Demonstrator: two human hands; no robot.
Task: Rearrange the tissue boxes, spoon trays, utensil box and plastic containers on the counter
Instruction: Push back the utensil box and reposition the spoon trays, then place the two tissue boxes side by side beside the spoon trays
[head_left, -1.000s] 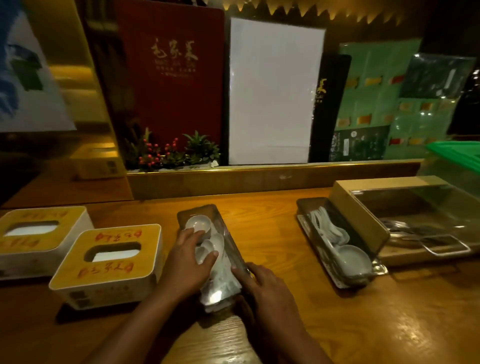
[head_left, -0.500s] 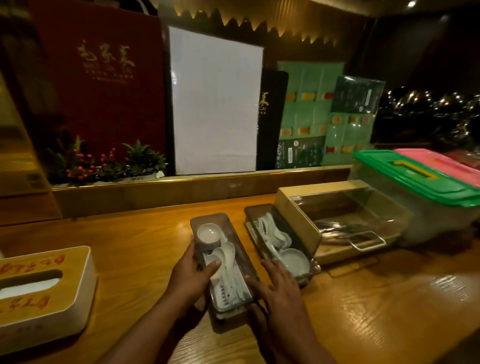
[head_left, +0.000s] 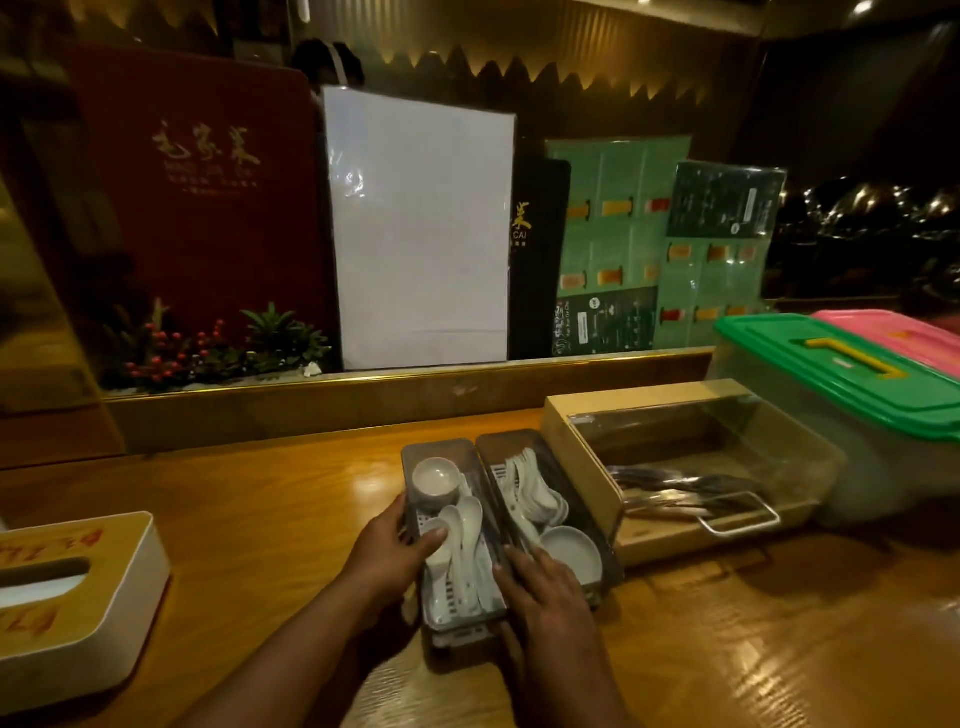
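Observation:
A clear spoon tray (head_left: 451, 453) full of white spoons and a small cup lies on the wooden counter (head_left: 270, 519), side by side with a second spoon tray (head_left: 506, 442). My left hand (head_left: 387, 551) grips the first tray's left edge, thumb over a spoon. My right hand (head_left: 545, 597) presses against its right edge, between the two trays. To the right stands the utensil box (head_left: 582, 447) with a clear lid and metal cutlery inside. Beyond it sit a green-lidded plastic container (head_left: 841, 374) and a pink-lidded one (head_left: 893, 332). A tissue box (head_left: 98, 597) is at far left.
A raised wooden ledge (head_left: 363, 400) runs along the back of the counter, with menus, a white board (head_left: 421, 228) and a small plant with red berries (head_left: 208, 348) behind it. Bare counter lies between the tissue box and the trays, and at the front right.
Both hands have slid the spoon tray to the right, from beside the tissue boxes until it sits against the second tray. The view has swung right with it; one tissue box is out of frame.

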